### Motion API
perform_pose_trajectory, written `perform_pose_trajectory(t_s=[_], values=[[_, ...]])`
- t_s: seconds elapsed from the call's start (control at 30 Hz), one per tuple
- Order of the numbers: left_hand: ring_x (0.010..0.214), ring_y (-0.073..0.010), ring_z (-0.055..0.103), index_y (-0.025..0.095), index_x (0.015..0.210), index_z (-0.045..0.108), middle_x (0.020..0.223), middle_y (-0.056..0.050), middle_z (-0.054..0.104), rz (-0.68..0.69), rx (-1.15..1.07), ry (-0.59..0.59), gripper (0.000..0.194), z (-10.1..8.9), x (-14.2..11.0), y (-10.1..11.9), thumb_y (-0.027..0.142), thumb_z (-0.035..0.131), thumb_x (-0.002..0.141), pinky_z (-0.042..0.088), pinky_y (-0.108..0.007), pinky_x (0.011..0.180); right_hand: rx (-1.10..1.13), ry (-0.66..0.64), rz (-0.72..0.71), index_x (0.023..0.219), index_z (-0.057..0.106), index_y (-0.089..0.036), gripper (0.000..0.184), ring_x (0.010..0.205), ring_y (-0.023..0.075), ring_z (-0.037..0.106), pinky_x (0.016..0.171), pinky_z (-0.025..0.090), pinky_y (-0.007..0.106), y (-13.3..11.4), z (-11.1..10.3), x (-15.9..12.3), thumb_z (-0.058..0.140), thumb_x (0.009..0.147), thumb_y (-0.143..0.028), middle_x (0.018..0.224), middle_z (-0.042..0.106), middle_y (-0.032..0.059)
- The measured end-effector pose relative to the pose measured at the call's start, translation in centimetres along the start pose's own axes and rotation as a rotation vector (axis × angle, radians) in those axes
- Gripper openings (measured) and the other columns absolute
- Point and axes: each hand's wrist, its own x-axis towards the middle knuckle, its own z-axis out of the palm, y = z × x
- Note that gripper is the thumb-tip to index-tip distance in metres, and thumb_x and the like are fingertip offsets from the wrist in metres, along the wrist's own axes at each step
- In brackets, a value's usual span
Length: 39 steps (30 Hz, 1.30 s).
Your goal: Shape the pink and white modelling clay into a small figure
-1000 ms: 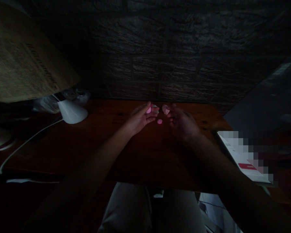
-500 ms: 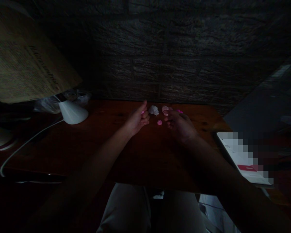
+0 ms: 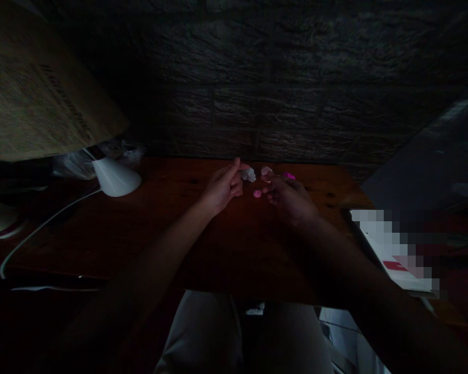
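My left hand (image 3: pixel 225 188) is closed above the tabletop, index finger stretched toward a white clay-like lump (image 3: pixel 249 174) and the other fingers curled. A bright pink clay-like piece showed in this hand a moment earlier; the fingers now hide it. My right hand (image 3: pixel 288 196) has its fingers drawn together beside a pale pink lump (image 3: pixel 265 170), which it partly covers. Whatever its fingertips hold is too dark and small to name. Between the hands lies a small pink lump (image 3: pixel 257 194). Behind the right hand rests a magenta lump (image 3: pixel 289 176).
A brown wooden table (image 3: pixel 148 228) meets a dark brick wall (image 3: pixel 234 109). At the left stand a white cone-shaped lamp base (image 3: pixel 117 178) with a cable, a printed paper sheet (image 3: pixel 58 98) and clear plastic (image 3: pixel 74 165). A white flat item (image 3: pixel 407 275) lies at the right edge.
My left index finger has stretched out toward the white lump, and the pink piece in that hand has gone out of sight. My right hand has barely moved.
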Motion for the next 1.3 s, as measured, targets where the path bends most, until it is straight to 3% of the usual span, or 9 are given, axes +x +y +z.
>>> perform_pose_trajectory(t_s=[0.07,0.17,0.27,0.37,0.5,0.83,1.0,1.1,1.3], values=[[0.042,-0.0056,0.035,0.015,0.087,0.067,0.052,0.009,0.036,-0.031,-0.03,0.014,0.029,0.0,0.0,0.1,0.042,0.065,0.098,0.035,-0.02,0.048,-0.009,-0.004,-0.002,0.086,0.074,-0.02,0.027,0.062,0.0132,0.06,0.061,0.043,0.027,0.0,0.0,0.0,0.078,0.08,-0.046,0.07,0.071,0.0026],[0.055,-0.0093,0.053,0.014,0.094,0.068,0.066,0.003,0.058,-0.064,-0.044,0.055,0.018,0.0,0.0,0.1,0.021,0.053,0.099,0.046,-0.024,0.057,-0.026,-0.011,-0.005,0.086,0.074,-0.02,0.029,0.061,0.0132,0.059,0.059,0.043,0.026,0.2,0.0,0.0,0.078,0.079,-0.049,0.069,0.072,0.0029],[0.069,-0.0114,0.063,0.013,0.098,0.069,0.087,-0.003,0.071,-0.036,0.02,0.025,0.014,-0.2,0.1,-0.2,0.01,0.057,0.092,0.049,-0.025,0.064,-0.044,-0.025,-0.036,0.086,0.074,-0.021,0.033,0.062,0.0137,0.06,0.059,0.043,0.026,0.3,0.0,0.1,0.079,0.078,-0.053,0.069,0.071,0.0027],[0.07,-0.01,0.063,0.014,0.094,0.07,0.087,-0.002,0.071,0.004,0.074,-0.04,0.008,-0.4,0.2,-0.6,0.016,0.073,0.087,0.047,-0.023,0.064,-0.053,-0.031,-0.057,0.086,0.073,-0.022,0.034,0.063,0.0144,0.061,0.06,0.044,0.027,0.3,-0.1,0.1,0.079,0.078,-0.055,0.07,0.071,0.0026],[0.062,-0.006,0.056,0.015,0.079,0.063,0.074,0.003,0.064,0.013,0.084,-0.017,0.022,-0.6,0.4,-0.8,0.025,0.084,0.082,0.045,-0.019,0.062,-0.08,-0.015,-0.049,0.085,0.072,-0.022,0.032,0.063,0.0153,0.062,0.06,0.044,0.028,0.1,0.0,0.0,0.079,0.08,-0.053,0.071,0.071,0.0034],[0.049,-0.0045,0.045,0.013,0.083,0.069,0.069,0.004,0.058,-0.148,0.07,0.046,0.014,-0.6,0.5,-0.7,0.023,0.068,0.093,0.04,-0.019,0.053,-0.102,-0.021,-0.059,0.086,0.073,-0.021,0.03,0.061,0.0142,0.06,0.06,0.044,0.027,0.0,0.1,-0.2,0.079,0.08,-0.05,0.069,0.072,0.0029],[0.059,-0.0087,0.056,0.014,0.089,0.073,0.08,-0.002,0.067,-0.171,0.049,0.027,0.014,-0.8,0.6,-0.7,0.016,0.059,0.091,0.048,-0.024,0.061,-0.11,-0.014,-0.07,0.086,0.074,-0.021,0.029,0.062,0.0144,0.06,0.059,0.044,0.027,0.2,0.1,-0.1,0.077,0.083,-0.05,0.069,0.072,0.0036],[0.062,-0.0083,0.059,0.015,0.092,0.074,0.086,-0.002,0.07,-0.138,0.105,-0.002,0.01,-0.9,0.5,-0.9,0.013,0.066,0.086,0.049,-0.024,0.064,-0.123,-0.018,-0.074,0.084,0.074,-0.022,0.027,0.062,0.0143,0.06,0.059,0.045,0.027,0.2,0.0,-0.1,0.078,0.083,-0.049,0.069,0.072,0.0033],[0.062,-0.0082,0.063,0.014,0.088,0.074,0.078,0.0,0.07,-0.13,0.19,-0.033,0.007,-1.0,0.5,-1.4,0.013,0.078,0.083,0.051,-0.025,0.07,-0.16,-0.032,-0.101,0.081,0.074,-0.023,0.031,0.064,0.0152,0.06,0.059,0.045,0.027,0.3,0.0,0.0,0.079,0.081,-0.054,0.071,0.072,0.0035]])
